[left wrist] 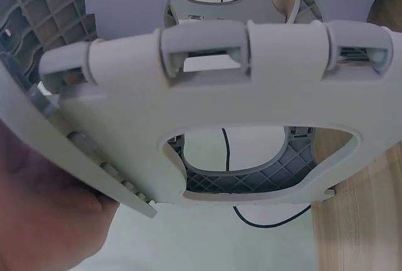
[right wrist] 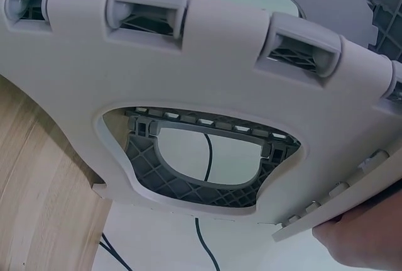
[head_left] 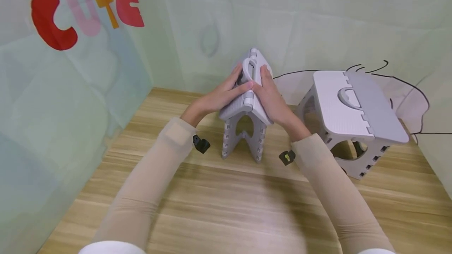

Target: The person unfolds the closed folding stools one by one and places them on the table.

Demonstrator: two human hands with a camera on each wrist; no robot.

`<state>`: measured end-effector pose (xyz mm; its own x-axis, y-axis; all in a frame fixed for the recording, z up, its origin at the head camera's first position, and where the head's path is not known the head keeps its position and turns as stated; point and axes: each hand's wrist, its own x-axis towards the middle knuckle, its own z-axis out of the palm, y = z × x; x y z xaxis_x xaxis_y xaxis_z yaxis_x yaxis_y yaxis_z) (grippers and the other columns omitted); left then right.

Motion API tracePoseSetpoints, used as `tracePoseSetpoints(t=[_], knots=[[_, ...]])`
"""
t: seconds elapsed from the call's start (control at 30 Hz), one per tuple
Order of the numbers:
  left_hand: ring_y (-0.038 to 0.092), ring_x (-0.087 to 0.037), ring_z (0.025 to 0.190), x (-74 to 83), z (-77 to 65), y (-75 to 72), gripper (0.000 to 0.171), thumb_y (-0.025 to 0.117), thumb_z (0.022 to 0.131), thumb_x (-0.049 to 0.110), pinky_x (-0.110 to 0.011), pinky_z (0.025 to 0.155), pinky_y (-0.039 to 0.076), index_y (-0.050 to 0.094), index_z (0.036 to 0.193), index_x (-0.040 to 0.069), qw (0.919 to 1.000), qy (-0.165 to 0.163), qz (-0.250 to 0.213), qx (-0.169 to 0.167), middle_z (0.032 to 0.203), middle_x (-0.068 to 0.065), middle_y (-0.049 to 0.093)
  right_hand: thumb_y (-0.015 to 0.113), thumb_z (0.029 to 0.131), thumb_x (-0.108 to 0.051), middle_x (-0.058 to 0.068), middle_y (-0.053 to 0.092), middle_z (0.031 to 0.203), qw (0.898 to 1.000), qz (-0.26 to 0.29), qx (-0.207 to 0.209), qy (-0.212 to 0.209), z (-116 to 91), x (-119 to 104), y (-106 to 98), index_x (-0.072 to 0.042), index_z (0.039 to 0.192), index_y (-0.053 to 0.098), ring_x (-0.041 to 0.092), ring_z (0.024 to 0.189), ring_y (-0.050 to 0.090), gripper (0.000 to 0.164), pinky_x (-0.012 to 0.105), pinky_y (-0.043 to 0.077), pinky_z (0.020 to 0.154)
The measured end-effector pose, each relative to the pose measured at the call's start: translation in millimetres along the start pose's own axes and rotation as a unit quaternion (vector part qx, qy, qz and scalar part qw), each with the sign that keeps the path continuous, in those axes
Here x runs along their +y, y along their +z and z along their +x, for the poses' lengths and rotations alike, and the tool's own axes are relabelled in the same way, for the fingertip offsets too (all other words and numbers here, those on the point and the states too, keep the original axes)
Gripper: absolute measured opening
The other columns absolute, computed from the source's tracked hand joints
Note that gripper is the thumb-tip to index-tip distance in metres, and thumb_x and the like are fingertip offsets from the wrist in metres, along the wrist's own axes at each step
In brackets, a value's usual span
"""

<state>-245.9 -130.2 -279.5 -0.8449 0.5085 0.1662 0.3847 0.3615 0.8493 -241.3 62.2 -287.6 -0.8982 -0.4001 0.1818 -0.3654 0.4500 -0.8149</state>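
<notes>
A grey-white folding step stool (head_left: pixel 248 103) stands partly folded on the wooden surface, its two top halves sloping down like a roof. My left hand (head_left: pixel 226 92) lies flat against the left half, fingers extended. On the right half, my right hand (head_left: pixel 273 99) rests the same way, and both thumbs meet over the hinge just below the loop handle (head_left: pixel 248 68). Each wrist view looks at the stool's hinged side panel (left wrist: pixel 132 107) with its large cut-out. The left hand shows at that view's lower left; in the right wrist view, the right hand (right wrist: pixel 367 233) is at lower right.
A second folding stool (head_left: pixel 335 113), fully unfolded, stands to the right on the wooden surface (head_left: pixel 226 207). Pale fabric walls (head_left: pixel 303 19) rise behind and at the left, with colored letters (head_left: pixel 53 19) on the left one. Small black devices (head_left: pixel 201 144) sit at both wrists.
</notes>
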Motion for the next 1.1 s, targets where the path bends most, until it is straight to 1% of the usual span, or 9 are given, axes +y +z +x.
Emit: tracePoseSetpoints(t=[0.2,0.4,0.53,0.7,0.77,0.83,0.97,1.1], knots=[[-0.010,-0.010,0.148,-0.4,-1.2,-1.0,0.091,0.041,0.099,0.056,-0.037,0.120,0.003,-0.013,0.158,0.011,1.0000,-0.006,0.004,-0.005,0.165,-0.007,-0.016,0.029,0.101,-0.055,0.008,-0.011,0.166,0.999,-0.035,-0.005,0.001,0.0,-0.9,0.0,-0.009,0.159,-0.007,0.020,0.150,-0.006,0.082,0.049,0.004,0.120],[-0.010,-0.011,0.148,-2.4,-3.4,-1.8,0.094,0.042,0.098,0.059,-0.041,0.121,0.003,-0.013,0.158,0.013,0.9998,-0.017,0.009,-0.007,0.165,-0.007,-0.015,0.029,0.101,-0.055,0.008,-0.012,0.166,0.999,-0.049,-0.012,0.000,-0.1,0.6,-0.1,-0.010,0.159,-0.007,0.021,0.150,-0.006,0.082,0.052,0.006,0.120],[-0.006,-0.012,0.148,-3.9,-3.6,-1.4,0.094,0.042,0.097,0.062,-0.044,0.121,0.007,-0.012,0.159,0.016,0.9999,-0.013,0.010,-0.003,0.166,-0.006,-0.013,0.028,0.101,-0.057,0.006,-0.012,0.166,0.998,-0.068,-0.015,0.005,0.0,0.9,-1.0,-0.011,0.159,-0.008,0.021,0.150,-0.006,0.082,0.054,0.007,0.119],[-0.001,-0.014,0.149,-5.8,-3.2,-0.5,0.094,0.043,0.097,0.061,-0.046,0.120,0.010,-0.009,0.160,0.014,0.9998,-0.002,0.018,0.009,0.167,-0.006,-0.009,0.026,0.102,-0.057,0.005,-0.013,0.166,0.996,-0.093,-0.018,0.008,0.0,0.3,-1.7,-0.010,0.159,-0.007,0.020,0.150,-0.007,0.081,0.052,0.007,0.120],[0.002,-0.015,0.149,-6.2,-3.4,0.0,0.093,0.043,0.097,0.061,-0.047,0.120,0.012,-0.006,0.160,0.014,0.9994,-0.001,0.029,0.016,0.167,-0.006,-0.006,0.026,0.102,-0.056,0.006,-0.012,0.166,0.995,-0.098,-0.019,0.008,0.0,-0.1,-2.0,-0.009,0.159,-0.007,0.020,0.150,-0.008,0.080,0.051,0.006,0.120],[0.003,-0.015,0.150,-6.3,-3.7,0.7,0.093,0.043,0.097,0.062,-0.047,0.120,0.013,-0.004,0.161,0.014,0.9986,-0.007,0.046,0.024,0.167,-0.005,-0.004,0.025,0.103,-0.055,0.007,-0.012,0.166,0.994,-0.103,-0.020,0.008,-0.1,-0.3,-2.3,-0.008,0.159,-0.007,0.019,0.150,-0.008,0.080,0.049,0.005,0.120],[0.001,-0.015,0.150,-7.1,-4.5,1.8,0.095,0.041,0.096,0.066,-0.049,0.120,0.012,-0.002,0.161,0.013,0.9956,-0.024,0.082,0.037,0.167,-0.004,-0.003,0.024,0.103,-0.055,0.007,-0.012,0.166,0.993,-0.115,-0.023,0.006,-0.5,-0.3,-3.2,-0.007,0.159,-0.007,0.019,0.150,-0.009,0.080,0.047,0.003,0.121],[-0.002,-0.015,0.150,-7.2,-5.1,2.0,0.096,0.040,0.095,0.068,-0.048,0.120,0.010,-0.002,0.161,0.012,0.9937,-0.032,0.099,0.042,0.167,-0.005,-0.004,0.023,0.103,-0.055,0.008,-0.013,0.166,0.992,-0.127,-0.026,0.000,-1.3,-0.4,-4.6,-0.006,0.158,-0.007,0.019,0.150,-0.010,0.080,0.046,0.002,0.121]])
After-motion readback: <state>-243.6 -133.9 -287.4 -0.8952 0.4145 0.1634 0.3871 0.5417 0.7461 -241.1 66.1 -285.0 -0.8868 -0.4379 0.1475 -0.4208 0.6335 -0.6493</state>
